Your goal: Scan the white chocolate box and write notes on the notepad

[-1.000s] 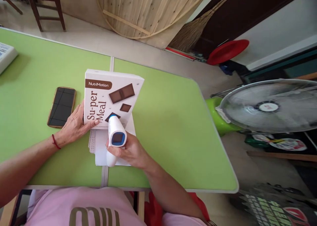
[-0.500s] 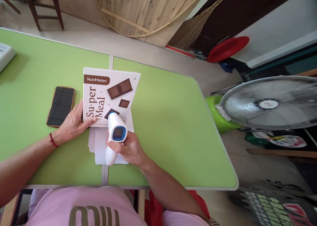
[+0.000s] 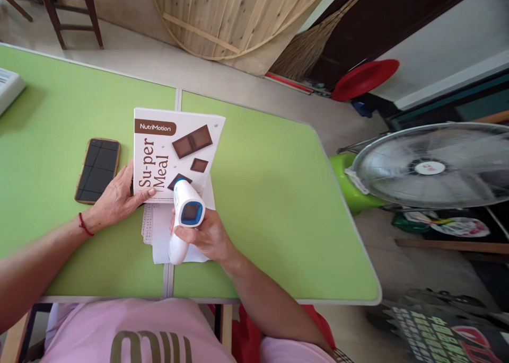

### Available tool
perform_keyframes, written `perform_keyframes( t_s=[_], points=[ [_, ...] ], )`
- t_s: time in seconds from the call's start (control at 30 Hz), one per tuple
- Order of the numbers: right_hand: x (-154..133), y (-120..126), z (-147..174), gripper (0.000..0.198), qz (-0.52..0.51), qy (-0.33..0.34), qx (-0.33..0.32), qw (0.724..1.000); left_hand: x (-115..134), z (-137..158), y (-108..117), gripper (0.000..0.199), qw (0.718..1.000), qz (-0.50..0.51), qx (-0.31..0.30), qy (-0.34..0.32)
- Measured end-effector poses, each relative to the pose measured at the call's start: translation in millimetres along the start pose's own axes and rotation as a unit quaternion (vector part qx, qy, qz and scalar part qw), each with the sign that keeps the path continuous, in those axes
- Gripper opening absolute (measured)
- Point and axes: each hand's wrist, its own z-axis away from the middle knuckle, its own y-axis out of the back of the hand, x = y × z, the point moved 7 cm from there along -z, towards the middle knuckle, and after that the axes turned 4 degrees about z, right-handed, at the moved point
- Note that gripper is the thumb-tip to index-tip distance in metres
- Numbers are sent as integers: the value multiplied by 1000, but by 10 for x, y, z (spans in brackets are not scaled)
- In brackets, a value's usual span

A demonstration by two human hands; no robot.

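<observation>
My right hand (image 3: 210,236) is wrapped round the grip of a white infrared thermometer (image 3: 183,196) with a blue-rimmed, dark screen facing me. Its far end is in front of the lower part of a white box (image 3: 155,120) printed "NutriMotion Su-per Meal" with chocolate pieces. At the box's lower left edge, my left hand (image 3: 119,196) grips it, thumb on the front and the other fingers partly hidden behind. Beneath the box and the thermometer lie white papers (image 3: 161,246), one with printed rows. A dark-screened phone (image 3: 97,170) rests left of my left hand.
The green table (image 3: 278,209) has a seam down its middle. A white object (image 3: 10,90) sits at its far left. Beyond the right edge stands a fan (image 3: 429,167) with a green base. A red basin (image 3: 366,80) and a chair (image 3: 71,13) are farther back.
Almost nothing differs. Both hands, the box and the thermometer keep their places, with only a very slight shift of the view.
</observation>
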Motion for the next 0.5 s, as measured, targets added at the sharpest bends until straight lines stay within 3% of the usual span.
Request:
perform_keyframes(
  t_s=[0.5],
  points=[
    [-10, 7, 10, 43, -4, 8, -22, 1000, 0, 0, -5, 44, 1000, -4, -7, -7]
  ],
)
